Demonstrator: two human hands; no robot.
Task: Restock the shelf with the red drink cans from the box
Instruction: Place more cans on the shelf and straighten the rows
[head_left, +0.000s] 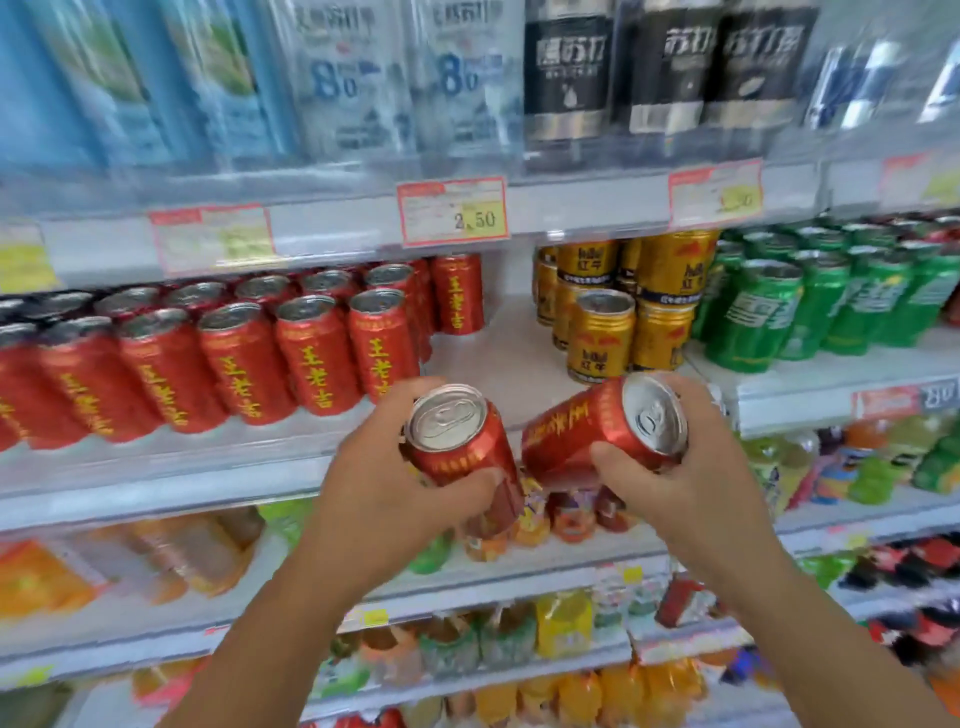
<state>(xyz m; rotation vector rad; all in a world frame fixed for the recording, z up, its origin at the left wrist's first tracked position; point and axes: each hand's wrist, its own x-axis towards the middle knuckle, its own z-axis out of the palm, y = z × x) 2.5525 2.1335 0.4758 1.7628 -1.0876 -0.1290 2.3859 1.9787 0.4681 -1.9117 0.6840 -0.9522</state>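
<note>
Gripping one red can apiece, both hands were raised in front of the shelf (498, 358). The left hand (384, 467) was curled round the first red can (460, 447), fingers behind it and thumb across its near side, holding it almost upright with its silver top tipped toward the person. The right hand (670, 483) was wrapped round the second red can (582, 436), which lay tilted onto its side, its top at the right and its base pointing toward the left hand. The two cans were close together between the hands; whether they touched could not be told. Just beyond the hands lay a bare white stretch of the shelf. Beyond the left hand and off to its left stood the stocked red cans (234, 353) in rows, upright, with yellow characters down their sides. Beyond the right hand stood the gold cans (602, 338), some stacked two high, and further to its right the green cans (779, 312). Above the hands, on the edge of the next shelf up, hung a price tag (453, 210) reading 2.50, with clear bottles (353, 78) and black-labelled bottles (566, 67) over it, both blurred. Below the hands ran lower shelves of brightly coloured drinks (566, 514), too blurred to read.
</note>
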